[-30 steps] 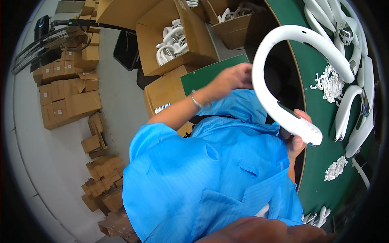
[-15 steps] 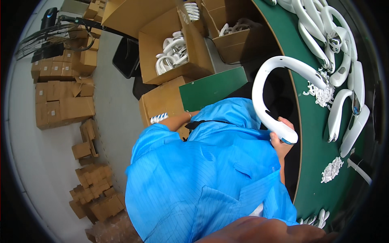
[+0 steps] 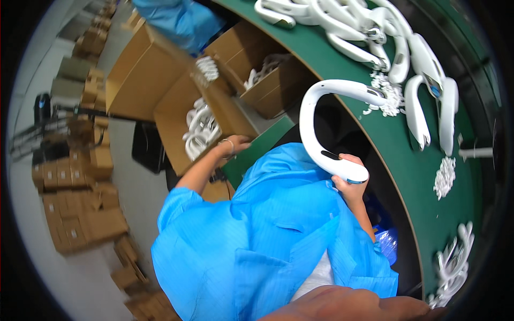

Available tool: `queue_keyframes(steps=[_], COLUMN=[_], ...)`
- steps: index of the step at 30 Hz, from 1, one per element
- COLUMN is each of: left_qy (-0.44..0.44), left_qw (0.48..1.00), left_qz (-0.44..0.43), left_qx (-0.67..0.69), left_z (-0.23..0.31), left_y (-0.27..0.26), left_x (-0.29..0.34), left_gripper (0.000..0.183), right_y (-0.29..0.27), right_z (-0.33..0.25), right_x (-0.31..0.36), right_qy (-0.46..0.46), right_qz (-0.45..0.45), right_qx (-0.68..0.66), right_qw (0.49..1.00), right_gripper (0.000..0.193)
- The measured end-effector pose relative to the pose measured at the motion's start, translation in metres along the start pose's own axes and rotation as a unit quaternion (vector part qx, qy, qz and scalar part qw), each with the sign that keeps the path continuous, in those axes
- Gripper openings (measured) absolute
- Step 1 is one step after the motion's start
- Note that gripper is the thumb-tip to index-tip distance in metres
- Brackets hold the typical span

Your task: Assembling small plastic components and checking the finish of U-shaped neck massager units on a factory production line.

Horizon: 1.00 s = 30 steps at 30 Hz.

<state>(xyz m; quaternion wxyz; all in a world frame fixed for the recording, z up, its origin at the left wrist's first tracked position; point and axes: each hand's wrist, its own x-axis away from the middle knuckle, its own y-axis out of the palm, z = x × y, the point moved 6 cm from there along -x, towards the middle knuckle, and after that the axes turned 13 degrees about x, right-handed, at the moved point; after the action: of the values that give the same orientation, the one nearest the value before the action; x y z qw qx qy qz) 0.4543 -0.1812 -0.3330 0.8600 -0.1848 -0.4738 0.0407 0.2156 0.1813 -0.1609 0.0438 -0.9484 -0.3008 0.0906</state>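
Observation:
My right hand [image 3: 350, 176] is closed around one end of a white, U-shaped neck fan [image 3: 309, 125]. The fan's curve rises away from me, and its other end reaches over the green table's edge, beside a heap of small white parts [image 3: 390, 96]. My left hand [image 3: 235, 144] is at the near side of an open cardboard box [image 3: 179, 128], by a green board [image 3: 261, 140]. Its fingers point right, loosely extended, and nothing shows in them. Inside that box lie several white curved pieces [image 3: 201, 128].
The green table [image 3: 399, 155] curves along my right, with several white neck fans [image 3: 369, 27] piled at its far end. Another small-parts heap [image 3: 444, 177] lies nearer. A second box [image 3: 273, 96] stands beyond. A blue-clothed person [image 3: 179, 21] is at the far left. Stacked cartons [image 3: 85, 214] line the wall.
My left hand has come up and forward from beside my body to the open box. My right hand still grips the neck fan. The view has turned, bringing a blue-clothed person into sight.

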Motion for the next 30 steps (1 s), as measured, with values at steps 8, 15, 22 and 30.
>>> queue_keyframes(steps=[8,15,22,30], left_qy=[0.386,0.39,0.341,0.369], left_qw=[0.855,0.773,0.766,0.777], left_qz=[-0.04,-0.048,-0.141,-0.226], left_qx=[0.345,0.499,0.526,0.458], left_z=[0.308,0.317,0.345,0.407], left_y=[0.017,0.018,0.012,0.022], left_x=[0.02,0.018,0.021,0.025], left_gripper=[0.052,0.03,0.024,0.026], right_y=[0.018,-0.023,-0.094,-0.093], right_z=[-0.034,-0.065,-0.006,0.009], right_x=[-0.009,-0.05,-0.112,-0.116], right_qy=[0.04,0.058,-0.02,-0.017], right_qz=[0.035,0.095,0.317,0.396], right_qx=[-0.027,-0.174,0.37,0.317], right_qw=[0.998,0.978,0.873,0.862], right_gripper=[0.04,0.035,0.018,0.012])
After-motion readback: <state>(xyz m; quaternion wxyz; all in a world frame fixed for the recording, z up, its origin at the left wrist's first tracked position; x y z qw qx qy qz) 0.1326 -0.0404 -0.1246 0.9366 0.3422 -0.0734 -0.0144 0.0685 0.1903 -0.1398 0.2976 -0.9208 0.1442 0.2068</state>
